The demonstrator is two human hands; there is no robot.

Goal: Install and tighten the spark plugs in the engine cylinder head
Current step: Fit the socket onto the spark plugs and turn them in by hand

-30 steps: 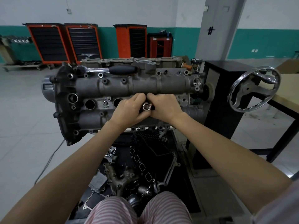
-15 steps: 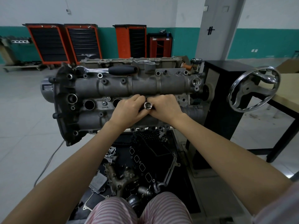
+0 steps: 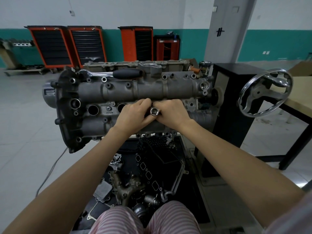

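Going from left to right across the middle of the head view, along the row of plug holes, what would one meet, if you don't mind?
Open plug hole → left hand → socket → right hand → handwheel.

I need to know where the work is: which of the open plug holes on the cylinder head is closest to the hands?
The right open plug hole, its edge hidden by the left hand. The left open plug hole lies well clear.

Cylinder head (image 3: 128, 95): dull grey cast metal, rough matt. Socket (image 3: 154, 111): polished chrome, glossy. Ratchet (image 3: 111, 74): bright metal shank, black matt handle. Handwheel (image 3: 265, 92): shiny chrome. Trousers (image 3: 148, 218): striped cloth.
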